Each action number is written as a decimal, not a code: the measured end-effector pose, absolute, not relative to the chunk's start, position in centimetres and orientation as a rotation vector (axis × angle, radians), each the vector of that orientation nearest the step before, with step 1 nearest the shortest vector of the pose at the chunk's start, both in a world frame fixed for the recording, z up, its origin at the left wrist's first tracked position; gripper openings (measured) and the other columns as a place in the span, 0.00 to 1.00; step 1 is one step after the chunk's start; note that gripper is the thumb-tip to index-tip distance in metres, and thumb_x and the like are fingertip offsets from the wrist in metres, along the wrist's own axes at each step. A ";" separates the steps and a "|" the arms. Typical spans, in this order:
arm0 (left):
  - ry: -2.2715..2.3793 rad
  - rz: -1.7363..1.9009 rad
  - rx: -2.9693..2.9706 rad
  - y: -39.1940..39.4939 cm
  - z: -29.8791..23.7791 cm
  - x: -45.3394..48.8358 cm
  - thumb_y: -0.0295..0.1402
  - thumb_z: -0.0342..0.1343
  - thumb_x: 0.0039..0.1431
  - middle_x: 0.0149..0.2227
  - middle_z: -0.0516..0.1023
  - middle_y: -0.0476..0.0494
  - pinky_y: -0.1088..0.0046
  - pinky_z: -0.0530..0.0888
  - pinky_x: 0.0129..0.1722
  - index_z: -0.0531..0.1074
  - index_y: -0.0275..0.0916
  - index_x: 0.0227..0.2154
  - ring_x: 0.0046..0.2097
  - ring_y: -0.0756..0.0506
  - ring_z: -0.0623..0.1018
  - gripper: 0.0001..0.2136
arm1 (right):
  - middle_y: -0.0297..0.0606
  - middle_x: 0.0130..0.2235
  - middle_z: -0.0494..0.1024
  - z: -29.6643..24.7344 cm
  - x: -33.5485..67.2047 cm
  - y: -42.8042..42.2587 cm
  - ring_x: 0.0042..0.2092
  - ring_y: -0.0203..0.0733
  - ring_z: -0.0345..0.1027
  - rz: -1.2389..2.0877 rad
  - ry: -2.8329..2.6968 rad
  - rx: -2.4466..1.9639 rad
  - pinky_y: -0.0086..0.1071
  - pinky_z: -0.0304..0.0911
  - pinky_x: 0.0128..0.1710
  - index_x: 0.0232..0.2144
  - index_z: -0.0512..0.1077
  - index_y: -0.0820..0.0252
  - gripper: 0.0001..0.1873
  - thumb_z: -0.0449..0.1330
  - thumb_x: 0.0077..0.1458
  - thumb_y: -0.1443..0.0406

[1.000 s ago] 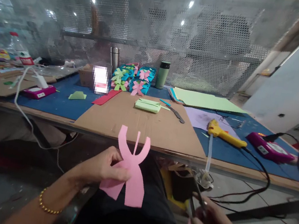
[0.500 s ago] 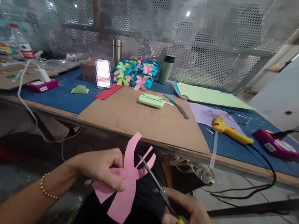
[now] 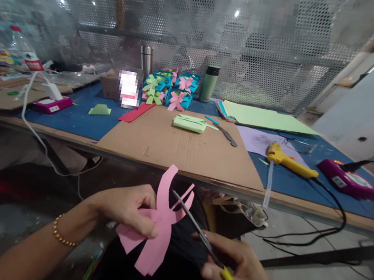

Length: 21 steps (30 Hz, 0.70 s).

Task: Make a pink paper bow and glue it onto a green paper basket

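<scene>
My left hand (image 3: 124,206) pinches a pink paper cut-out (image 3: 156,231) in front of my lap, below the table edge. The cut-out has several curved strips spreading out from its middle. My right hand (image 3: 239,274) is closed round the yellow handle of a pair of scissors (image 3: 199,234). The blades point up and left, and their tips reach an upper strip of the pink paper.
A sheet of cardboard (image 3: 185,147) lies on the blue table (image 3: 74,122). On the table are a yellow glue gun (image 3: 286,161), two purple devices (image 3: 348,180), green paper sheets (image 3: 263,118), a green flask (image 3: 209,84), finished paper flowers (image 3: 169,89) and a dark knife (image 3: 225,136). Cables (image 3: 323,227) hang off the front edge.
My right hand has come up from the lower right with the scissors and brought the blades to the pink paper. My left hand has tilted the cut-out to the right.
</scene>
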<state>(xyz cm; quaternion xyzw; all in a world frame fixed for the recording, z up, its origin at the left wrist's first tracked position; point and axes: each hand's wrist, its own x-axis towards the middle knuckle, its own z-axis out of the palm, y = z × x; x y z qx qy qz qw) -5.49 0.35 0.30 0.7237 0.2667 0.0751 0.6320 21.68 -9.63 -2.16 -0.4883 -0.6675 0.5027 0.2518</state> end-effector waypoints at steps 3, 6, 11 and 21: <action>0.601 0.170 1.676 0.3 0.3 -5.4 0.38 0.61 0.52 0.19 0.60 0.53 0.75 0.54 0.21 0.67 0.37 0.18 0.22 0.53 0.59 0.14 | 0.28 0.26 0.58 -2.2 21.7 -9.6 0.30 0.36 0.48 1.379 -1.813 -1.322 0.31 0.42 0.27 0.32 0.74 0.58 0.18 0.62 0.57 0.49; 0.601 0.186 1.675 0.5 0.2 -5.5 0.38 0.61 0.52 0.19 0.61 0.53 0.76 0.54 0.21 0.67 0.36 0.18 0.22 0.53 0.60 0.15 | 0.29 0.28 0.60 -2.3 21.8 -9.5 0.31 0.36 0.49 1.389 -1.821 -1.310 0.31 0.44 0.28 0.32 0.74 0.58 0.19 0.62 0.57 0.48; 0.564 0.152 1.672 0.8 -0.2 -5.7 0.38 0.63 0.52 0.20 0.63 0.52 0.78 0.56 0.20 0.69 0.35 0.19 0.22 0.54 0.61 0.14 | 0.29 0.27 0.59 -2.7 22.0 -9.4 0.30 0.36 0.48 1.396 -1.828 -1.281 0.30 0.44 0.27 0.32 0.73 0.58 0.22 0.62 0.56 0.45; 0.611 0.097 1.651 0.9 -0.1 -5.7 0.38 0.62 0.51 0.21 0.63 0.51 0.77 0.56 0.21 0.69 0.35 0.20 0.24 0.53 0.61 0.13 | 0.28 0.27 0.58 -2.9 22.0 -9.7 0.30 0.36 0.48 1.369 -1.845 -1.290 0.31 0.43 0.27 0.31 0.72 0.58 0.18 0.61 0.58 0.50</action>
